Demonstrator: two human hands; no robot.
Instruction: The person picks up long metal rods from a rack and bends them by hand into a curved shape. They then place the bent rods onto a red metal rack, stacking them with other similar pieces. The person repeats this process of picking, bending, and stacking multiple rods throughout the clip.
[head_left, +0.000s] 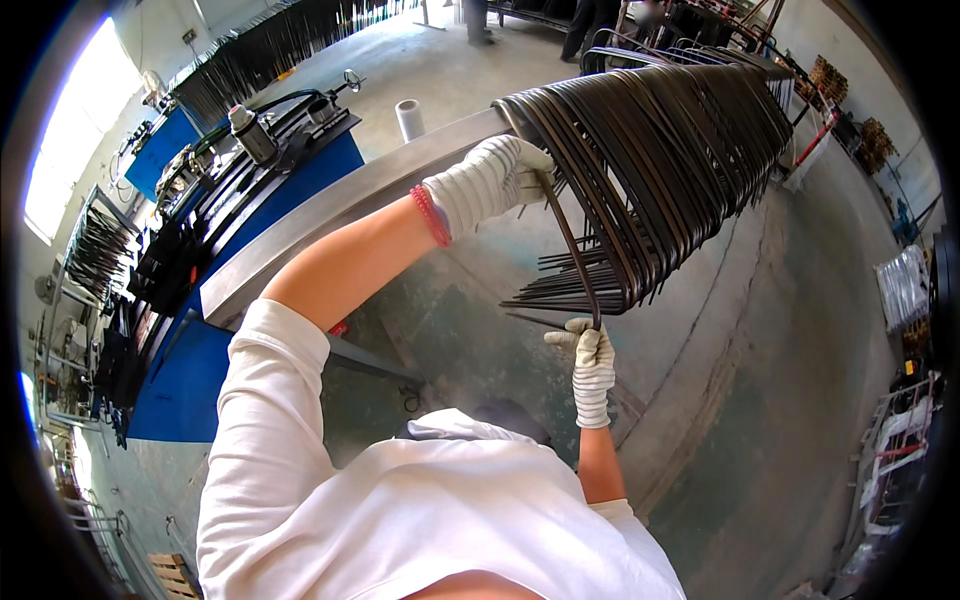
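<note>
My left hand (pixel 490 180), in a white ribbed glove, is closed around the upper part of a dark bent metal rod (pixel 574 250). Lower down, my right hand (pixel 592 372), gloved alike, grips the same rod near its bend, some fingers partly extended. Close beside the rod, a long row of similar bent rods (pixel 660 150) hangs packed together, their lower ends pointing left. A grey metal beam (pixel 380 180) runs under my left forearm up to the row. The rod's upper end is hidden by my left glove.
At left stands a blue workbench (pixel 185 385) loaded with dark parts and a canister (pixel 252 135). A white tube (pixel 409 120) stands beyond the beam. More rods (pixel 270 65) hang at the back left. People's legs (pixel 590 30) show at the far side. Racks (pixel 895 450) line the right.
</note>
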